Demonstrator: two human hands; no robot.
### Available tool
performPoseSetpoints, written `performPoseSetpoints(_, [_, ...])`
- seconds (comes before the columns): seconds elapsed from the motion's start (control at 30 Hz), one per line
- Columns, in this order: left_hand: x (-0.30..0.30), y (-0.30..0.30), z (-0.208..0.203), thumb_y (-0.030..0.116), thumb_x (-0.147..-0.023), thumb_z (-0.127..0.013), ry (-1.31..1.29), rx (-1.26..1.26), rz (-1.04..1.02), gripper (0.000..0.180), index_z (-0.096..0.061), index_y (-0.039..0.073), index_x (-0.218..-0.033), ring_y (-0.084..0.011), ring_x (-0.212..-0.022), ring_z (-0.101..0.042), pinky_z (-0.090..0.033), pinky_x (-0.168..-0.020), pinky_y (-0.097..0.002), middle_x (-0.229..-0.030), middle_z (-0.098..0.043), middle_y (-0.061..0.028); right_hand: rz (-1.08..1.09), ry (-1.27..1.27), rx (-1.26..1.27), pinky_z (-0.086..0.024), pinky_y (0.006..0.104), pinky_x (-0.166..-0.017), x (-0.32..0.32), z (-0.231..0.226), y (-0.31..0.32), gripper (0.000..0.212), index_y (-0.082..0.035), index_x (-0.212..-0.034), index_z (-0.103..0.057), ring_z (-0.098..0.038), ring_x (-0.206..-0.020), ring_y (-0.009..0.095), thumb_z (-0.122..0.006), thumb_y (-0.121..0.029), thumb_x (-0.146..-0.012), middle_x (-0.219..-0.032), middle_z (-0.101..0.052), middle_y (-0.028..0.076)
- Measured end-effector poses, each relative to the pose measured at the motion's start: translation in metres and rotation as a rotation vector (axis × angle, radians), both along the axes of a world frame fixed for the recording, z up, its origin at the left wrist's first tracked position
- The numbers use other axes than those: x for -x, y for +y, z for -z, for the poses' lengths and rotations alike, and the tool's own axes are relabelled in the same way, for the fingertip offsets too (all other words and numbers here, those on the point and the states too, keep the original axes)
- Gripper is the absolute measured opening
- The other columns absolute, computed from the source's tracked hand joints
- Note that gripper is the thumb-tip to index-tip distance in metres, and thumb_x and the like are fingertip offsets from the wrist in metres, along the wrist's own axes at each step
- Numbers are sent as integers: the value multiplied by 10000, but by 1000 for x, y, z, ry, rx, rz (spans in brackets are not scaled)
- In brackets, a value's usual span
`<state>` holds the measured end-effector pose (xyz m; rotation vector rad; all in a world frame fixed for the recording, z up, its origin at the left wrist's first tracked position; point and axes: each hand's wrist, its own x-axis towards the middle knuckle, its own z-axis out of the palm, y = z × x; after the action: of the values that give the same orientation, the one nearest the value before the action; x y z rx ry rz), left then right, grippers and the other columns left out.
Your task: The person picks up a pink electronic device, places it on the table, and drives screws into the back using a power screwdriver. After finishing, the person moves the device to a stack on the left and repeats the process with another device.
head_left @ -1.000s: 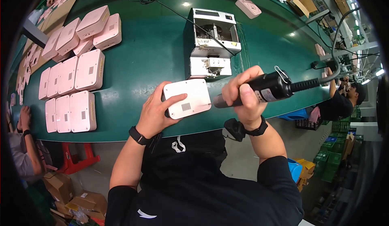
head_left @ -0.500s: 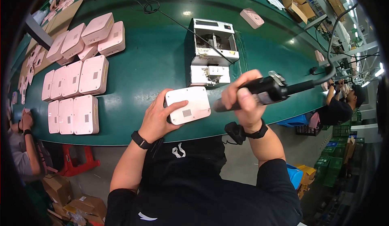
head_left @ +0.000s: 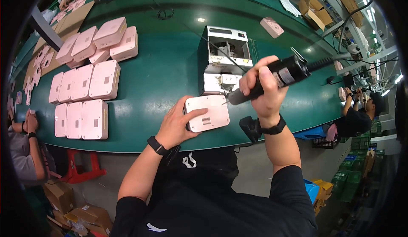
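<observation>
My left hand (head_left: 176, 124) is closed around the left side of a pale pink plastic box (head_left: 212, 111), its thumb lying across the flat face with the vent slots and corner screw holes. My right hand (head_left: 267, 88) grips a black electric screwdriver (head_left: 272, 79) with a cord at its rear. The driver slants down to the left, and its thin bit ends over the box's upper right corner. Whether the bit touches a screw there is too small to tell. Just beyond the box stands a white and black screw feeder (head_left: 227, 52).
Rows of similar pink boxes (head_left: 100, 80) stand on the left of the green table (head_left: 161, 71), some stacked. Another pink piece (head_left: 272, 27) lies at the far right. A dark cord crosses above the feeder. Other people work at both sides; a red stool (head_left: 83, 169) stands below the left edge.
My right hand has turned the screwdriver so that its bit now reaches the box's upper right corner. My left hand still holds the box. The whole view has shifted slightly.
</observation>
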<state>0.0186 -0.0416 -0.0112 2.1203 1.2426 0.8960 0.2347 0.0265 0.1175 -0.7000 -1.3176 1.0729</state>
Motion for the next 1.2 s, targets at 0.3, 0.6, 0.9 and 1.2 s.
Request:
performPoseSetpoints(0.3, [0,5,2,164,-608,-871,-5,6,-2,680,-656,289,-1241,-341,-1172,-558,-498,-962,-426,-1348,-468,-113,-214,50,40,-430,342,-518,2,7,-48,338,-68,-1021,-425,-466,-487,161,-625,-324,-928,-642,-507,70])
performPoseSetpoints(0.6, [0,5,1,173,-605,-878,-14,-5,-7,669,-662,289,-1227,-335,-1173,-557,-486,-975,-432,-1333,-482,-118,-204,9,63,-433,335,-527,7,21,-58,400,-83,-1022,-399,-479,-512,159,-661,-362,-906,-656,-511,62])
performPoseSetpoints(0.9, [1,6,2,175,-594,-886,9,-16,-18,679,-666,292,-1225,-340,-1165,-559,-484,-979,-434,-1330,-488,-121,-204,-38,73,-450,335,-547,9,15,-66,425,-96,-1016,-396,-497,-532,162,-681,-377,-876,-662,-511,51])
performPoseSetpoints(1.2, [1,4,2,175,-587,-891,16,-17,-22,689,-666,299,-1227,-338,-1161,-562,-486,-977,-435,-1335,-487,-118,-193,-38,82,-456,341,-551,9,12,-67,427,-97,-1018,-397,-505,-539,168,-681,-383,-877,-658,-510,47])
